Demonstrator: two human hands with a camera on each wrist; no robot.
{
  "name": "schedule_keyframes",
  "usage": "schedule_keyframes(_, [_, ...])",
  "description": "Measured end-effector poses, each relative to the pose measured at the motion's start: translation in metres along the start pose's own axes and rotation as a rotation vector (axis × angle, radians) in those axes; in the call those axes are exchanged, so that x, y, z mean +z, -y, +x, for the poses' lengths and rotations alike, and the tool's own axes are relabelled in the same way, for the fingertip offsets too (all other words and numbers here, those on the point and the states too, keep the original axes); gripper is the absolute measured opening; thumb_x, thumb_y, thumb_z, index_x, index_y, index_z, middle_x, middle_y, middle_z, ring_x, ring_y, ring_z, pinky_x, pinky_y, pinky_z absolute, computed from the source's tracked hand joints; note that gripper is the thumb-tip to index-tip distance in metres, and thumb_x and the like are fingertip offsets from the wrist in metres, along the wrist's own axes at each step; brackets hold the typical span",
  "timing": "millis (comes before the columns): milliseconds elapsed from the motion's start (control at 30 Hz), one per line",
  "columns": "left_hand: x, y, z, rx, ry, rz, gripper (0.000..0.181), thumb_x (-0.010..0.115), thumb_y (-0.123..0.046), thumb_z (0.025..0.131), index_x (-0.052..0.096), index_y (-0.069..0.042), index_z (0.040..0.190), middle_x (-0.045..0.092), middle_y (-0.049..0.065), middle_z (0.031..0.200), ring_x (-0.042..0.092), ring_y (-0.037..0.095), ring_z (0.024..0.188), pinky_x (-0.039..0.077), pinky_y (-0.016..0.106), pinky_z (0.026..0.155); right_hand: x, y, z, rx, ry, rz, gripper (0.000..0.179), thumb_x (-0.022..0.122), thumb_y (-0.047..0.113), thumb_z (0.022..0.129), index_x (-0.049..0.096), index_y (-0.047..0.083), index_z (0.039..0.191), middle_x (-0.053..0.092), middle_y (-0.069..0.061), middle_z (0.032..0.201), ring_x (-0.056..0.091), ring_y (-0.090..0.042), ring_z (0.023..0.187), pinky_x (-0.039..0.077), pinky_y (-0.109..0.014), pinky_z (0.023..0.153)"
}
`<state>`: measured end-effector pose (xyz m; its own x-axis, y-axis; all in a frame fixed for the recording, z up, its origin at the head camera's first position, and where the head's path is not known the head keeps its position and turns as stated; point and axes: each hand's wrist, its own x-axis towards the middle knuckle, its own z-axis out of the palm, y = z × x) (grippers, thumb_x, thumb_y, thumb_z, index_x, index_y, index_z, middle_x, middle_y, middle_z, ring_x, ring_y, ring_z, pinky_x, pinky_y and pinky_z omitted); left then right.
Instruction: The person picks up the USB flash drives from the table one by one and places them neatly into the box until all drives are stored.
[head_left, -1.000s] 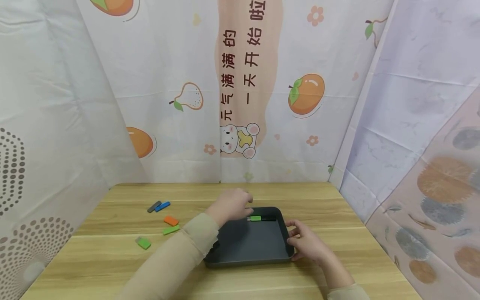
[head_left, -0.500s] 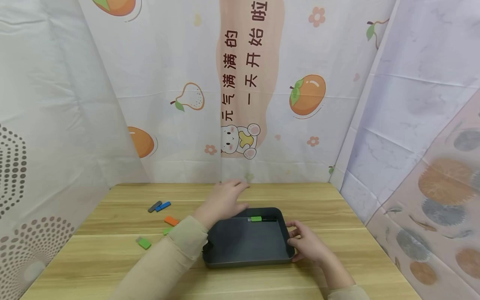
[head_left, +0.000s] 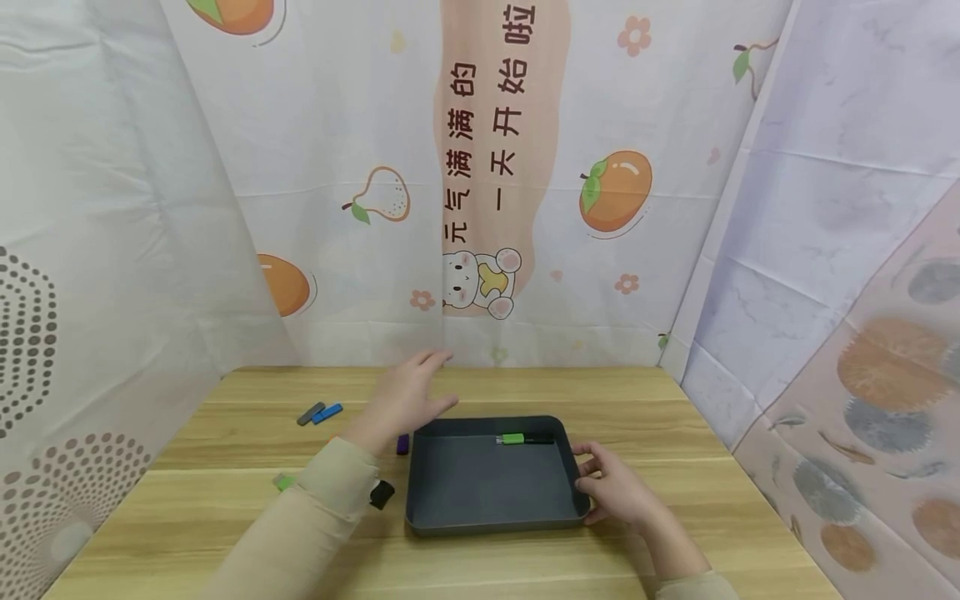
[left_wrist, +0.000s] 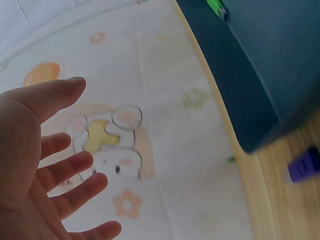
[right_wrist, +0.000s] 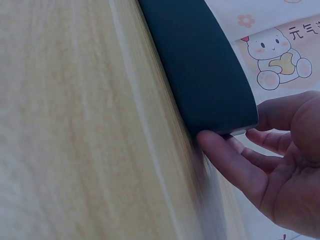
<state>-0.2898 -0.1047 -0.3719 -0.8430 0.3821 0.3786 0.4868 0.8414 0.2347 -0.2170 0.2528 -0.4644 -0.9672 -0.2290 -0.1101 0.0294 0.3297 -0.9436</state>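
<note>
The right hand (head_left: 617,486) holds the dark tray (head_left: 491,483) by its right side. A purple stick (head_left: 402,444) lies just left of the tray; a green stick (head_left: 513,438) lies inside, near the back. Farther off, the left hand (head_left: 401,396) has loose fingers, holding nothing.

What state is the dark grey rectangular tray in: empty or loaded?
Partly loaded: inside the tray, a green oblong piece and a black oblong piece lie in line near the far wall; the rest is bare.
</note>
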Motion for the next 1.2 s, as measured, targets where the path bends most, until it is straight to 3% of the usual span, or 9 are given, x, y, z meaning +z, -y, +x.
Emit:
schedule_keyframes(167, [-0.004,0.023,-0.007,-0.087,0.003,-0.017,0.074,0.079,-0.045,0.088,0.051,-0.013,0.148,0.052,0.015,0.146,0.053,0.038,0.13,0.046,0.054,0.101,0.001,0.001,0.0,0.008,-0.008,0.008,0.05,0.057,-0.007,0.095,0.042,-0.002,0.143,0.047,-0.023,0.109,0.06,-0.033,0.084,0.058,-0.052,0.057])
schedule_keyframes(367, [-0.003,0.052,-0.017,-0.136,-0.001,0.007,0.076,0.078,-0.045,0.088,0.05,-0.009,0.149,0.051,0.019,0.146,0.052,0.041,0.129,0.046,0.057,0.1,0.001,0.0,0.0,0.013,-0.007,0.007,0.049,0.056,-0.006,0.096,0.042,-0.002,0.143,0.046,-0.023,0.109,0.059,-0.033,0.083,0.058,-0.052,0.057])
schedule_keyframes(733, [-0.014,0.101,-0.031,-0.268,0.005,-0.052,0.08,0.077,-0.04,0.089,0.044,-0.001,0.15,0.047,0.026,0.147,0.046,0.047,0.132,0.039,0.063,0.104,0.0,0.0,0.001,0.016,-0.001,0.003,0.049,0.056,-0.006,0.096,0.042,-0.001,0.143,0.046,-0.023,0.109,0.058,-0.032,0.084,0.058,-0.052,0.058])
schedule_keyframes(1033, [-0.016,0.134,-0.041,-0.364,0.043,-0.077,0.08,0.074,-0.04,0.09,0.043,0.004,0.149,0.041,0.03,0.15,0.041,0.052,0.134,0.035,0.066,0.105,0.0,0.001,0.001,0.013,-0.006,0.002,0.049,0.056,-0.006,0.096,0.042,-0.001,0.143,0.047,-0.024,0.11,0.059,-0.032,0.082,0.058,-0.051,0.057])
schedule_keyframes(1200, [-0.018,0.148,-0.046,-0.422,0.076,-0.085,0.088,0.073,-0.042,0.09,0.034,0.005,0.153,0.037,0.035,0.15,0.038,0.055,0.134,0.036,0.069,0.102,0.0,0.0,0.001,0.009,-0.007,-0.003,0.049,0.057,-0.006,0.096,0.042,-0.002,0.143,0.047,-0.023,0.109,0.059,-0.031,0.082,0.058,-0.051,0.057])
